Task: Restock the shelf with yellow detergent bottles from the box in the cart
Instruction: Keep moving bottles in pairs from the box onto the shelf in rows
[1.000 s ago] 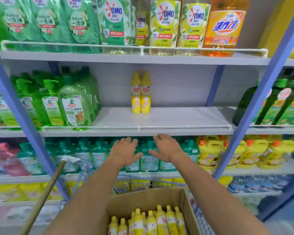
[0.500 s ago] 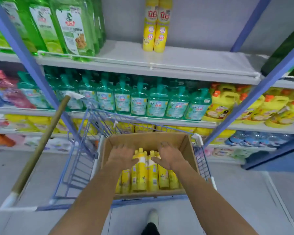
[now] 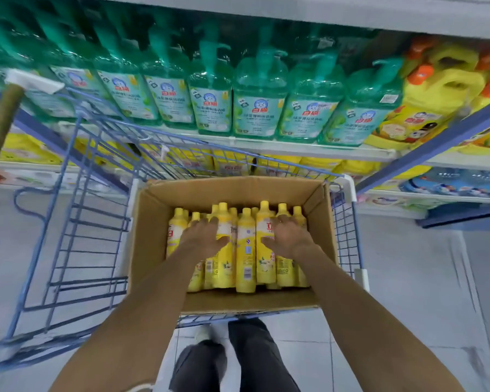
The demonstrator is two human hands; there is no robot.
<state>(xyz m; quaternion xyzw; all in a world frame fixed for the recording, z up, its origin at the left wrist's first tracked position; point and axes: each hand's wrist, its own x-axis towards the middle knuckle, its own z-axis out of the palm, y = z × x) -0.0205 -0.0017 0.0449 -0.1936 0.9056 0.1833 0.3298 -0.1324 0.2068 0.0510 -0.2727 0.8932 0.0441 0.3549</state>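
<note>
Your left hand (image 3: 203, 236) and right hand (image 3: 287, 236) rest flat, unclenched, on slim yellow plastic bottles (image 3: 245, 250) in the cardboard box (image 3: 238, 190)

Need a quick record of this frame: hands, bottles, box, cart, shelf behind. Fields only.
left hand: lies on the yellow bottles, grip unclear
right hand: lies on bottles further right, grip unclear
yellow bottles: caps up, packed together in the box, none lifted out
box: open cardboard, sits in the cart's right part
cart: blue wire, parked against the shelving
shelf behind: teal pump bottles in a row; yellow jugs with orange caps to their right
</note>
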